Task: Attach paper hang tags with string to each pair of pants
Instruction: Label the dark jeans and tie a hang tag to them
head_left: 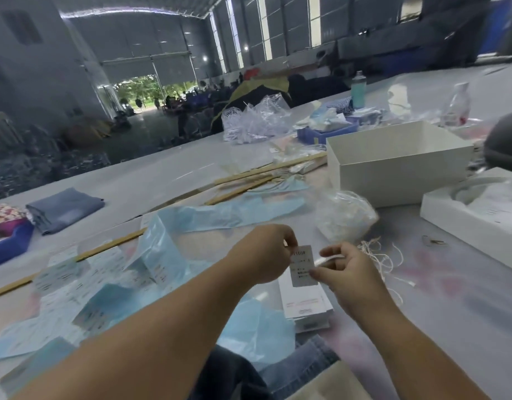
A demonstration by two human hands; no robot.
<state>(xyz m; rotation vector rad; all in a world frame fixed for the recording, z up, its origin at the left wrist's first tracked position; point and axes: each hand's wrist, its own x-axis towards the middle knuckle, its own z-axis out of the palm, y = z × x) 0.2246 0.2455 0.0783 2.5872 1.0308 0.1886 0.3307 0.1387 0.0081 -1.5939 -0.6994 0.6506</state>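
Note:
A small white paper hang tag (302, 265) with dark print is held upright above the table. My left hand (263, 252) pinches its upper left corner. My right hand (345, 269) pinches its right edge with thumb and fingers. A stack of white tags (305, 308) lies flat just under the held one. Loose cream strings (383, 259) lie in a tangle to the right of my right hand. Blue denim pants (299, 363) show at the near edge, under my forearms. Another folded pair of blue pants (62, 209) lies far left.
Light blue plastic wrappers (174, 249) and printed tag sheets cover the table on the left. A clear bag of strings (345, 216), a white open box (399, 166), a white tray (477, 215), wooden sticks (249, 180) and a blue bin (6, 243) surround the work spot.

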